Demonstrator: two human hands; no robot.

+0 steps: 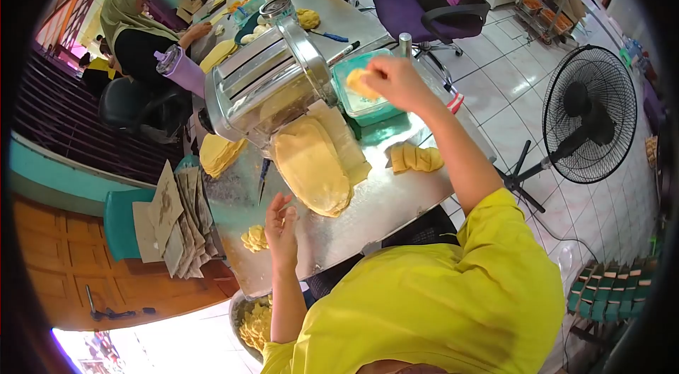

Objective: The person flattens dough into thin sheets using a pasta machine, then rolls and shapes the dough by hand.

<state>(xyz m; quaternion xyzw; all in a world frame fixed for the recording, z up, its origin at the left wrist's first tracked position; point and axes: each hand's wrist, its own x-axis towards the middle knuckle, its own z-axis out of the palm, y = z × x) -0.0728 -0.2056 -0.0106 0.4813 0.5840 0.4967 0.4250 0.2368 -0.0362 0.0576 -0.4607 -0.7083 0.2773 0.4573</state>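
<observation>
My right hand (402,83) is closed on a piece of yellow dough (358,83), held over a teal tub (375,117) with white powder in it. My left hand (283,227) is empty, fingers apart, just above the table near the stacked flat dough sheets (311,162). Those sheets lie in front of a chrome dough roller machine (269,77), partly over a piece of cardboard (343,137). Left of them are a knife (264,179) and a small crumpled dough clump (254,238). A folded dough roll (416,158) rests near the right table edge.
More dough sheets (221,153) and a purple tumbler (182,70) stand left of the machine. Cardboard pieces (180,225) are stacked on a teal chair (124,222). A bowl of dough scraps (253,324) sits below. A fan (587,116) is at right; a co-worker (138,34) sits across.
</observation>
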